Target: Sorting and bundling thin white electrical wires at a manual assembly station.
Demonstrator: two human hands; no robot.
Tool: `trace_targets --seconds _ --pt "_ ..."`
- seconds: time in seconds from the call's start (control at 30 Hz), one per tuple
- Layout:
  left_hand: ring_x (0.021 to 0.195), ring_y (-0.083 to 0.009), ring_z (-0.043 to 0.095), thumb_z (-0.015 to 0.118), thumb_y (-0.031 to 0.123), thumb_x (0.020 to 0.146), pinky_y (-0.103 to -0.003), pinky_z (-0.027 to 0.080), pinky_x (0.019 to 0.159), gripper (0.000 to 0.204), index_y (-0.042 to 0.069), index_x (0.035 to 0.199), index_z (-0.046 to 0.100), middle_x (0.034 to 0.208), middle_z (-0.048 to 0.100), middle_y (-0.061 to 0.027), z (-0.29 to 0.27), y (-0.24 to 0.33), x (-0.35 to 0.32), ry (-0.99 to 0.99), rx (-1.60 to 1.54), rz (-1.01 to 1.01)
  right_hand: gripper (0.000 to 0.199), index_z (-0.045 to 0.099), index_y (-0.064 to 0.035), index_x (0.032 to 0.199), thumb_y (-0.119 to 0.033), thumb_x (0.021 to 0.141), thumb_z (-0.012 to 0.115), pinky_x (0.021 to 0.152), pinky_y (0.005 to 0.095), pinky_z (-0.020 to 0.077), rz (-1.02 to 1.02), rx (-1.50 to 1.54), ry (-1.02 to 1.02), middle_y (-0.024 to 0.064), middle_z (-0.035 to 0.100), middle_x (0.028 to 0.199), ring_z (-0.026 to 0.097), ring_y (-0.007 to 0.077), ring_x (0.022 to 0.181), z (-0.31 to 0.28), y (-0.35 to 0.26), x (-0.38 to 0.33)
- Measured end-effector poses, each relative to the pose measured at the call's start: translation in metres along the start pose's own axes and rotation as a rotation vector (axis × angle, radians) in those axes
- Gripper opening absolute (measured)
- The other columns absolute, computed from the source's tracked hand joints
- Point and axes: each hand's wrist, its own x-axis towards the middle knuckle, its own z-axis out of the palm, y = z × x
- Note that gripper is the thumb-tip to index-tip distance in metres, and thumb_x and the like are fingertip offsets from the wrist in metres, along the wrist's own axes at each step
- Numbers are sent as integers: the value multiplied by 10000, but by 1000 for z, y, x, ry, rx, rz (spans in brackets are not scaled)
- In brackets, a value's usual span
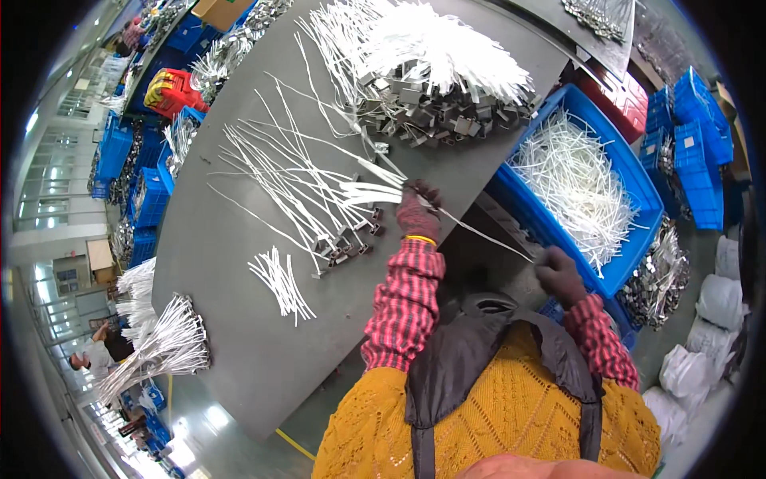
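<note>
My left hand point(419, 211), in a dark reddish glove, is closed on several short white sleeves point(373, 192) over the table. A thin white wire point(487, 236) runs from it to my right hand point(561, 275), which is closed at the wire's far end, over the gap beside the table. Left of my left hand lie white wires point(279, 180) with small metal clips point(347, 244) at their near ends. A small bunch of short white sleeves point(281, 286) rests nearer the table's front edge.
A large pile of metal pieces with white leads point(435, 64) covers the table's point(239, 351) far part. To the right, a blue crate point(650, 195) holds loose white sleeves. More bundles point(171, 339) sit at the left edge. White sacks point(722, 299) and stacked blue crates point(698, 144) stand far right.
</note>
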Motion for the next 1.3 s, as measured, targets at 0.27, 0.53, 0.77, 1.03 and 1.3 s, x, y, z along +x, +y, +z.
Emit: trace_targets --seconds 0.27,0.53,0.77,1.03,1.3 --pt "849 -292 679 542 378 1011 -441 572 756 322 76 1052 647 977 703 -87 -16 37 21 -97 -278 78 252 646 -25 1018 -67 774 601 523 303 467 280 33 295 74 660 809 579 149 609 -133 182 -91" --pt "748 -305 686 584 370 984 -438 581 691 315 72 1066 648 929 707 -113 3 62 -7 -60 -137 201 281 614 -39 1022 8 751 556 394 292 400 212 157 409 57 568 668 502 142 457 -154 209 -96" --pt "808 -312 688 590 363 986 -438 577 718 302 79 1072 648 938 702 -109 -4 69 -15 -127 -149 173 289 613 -42 1054 -12 768 580 437 288 419 184 70 356 56 598 723 508 126 499 -158 180 -86" --pt "890 -291 694 615 355 983 -442 579 808 328 39 1056 662 1003 708 -114 -33 45 -34 -249 -71 43 618 480 -75 1431 -43 832 631 776 361 558 -137 286 -170 122 574 1305 604 222 1083 0 14 16" --pt "910 -186 683 491 373 1042 -329 536 878 388 26 1122 643 1044 703 -78 -62 53 -43 -81 299 182 680 433 -78 1451 96 830 646 735 284 548 -578 231 -342 110 600 1149 615 139 862 177 -135 95"
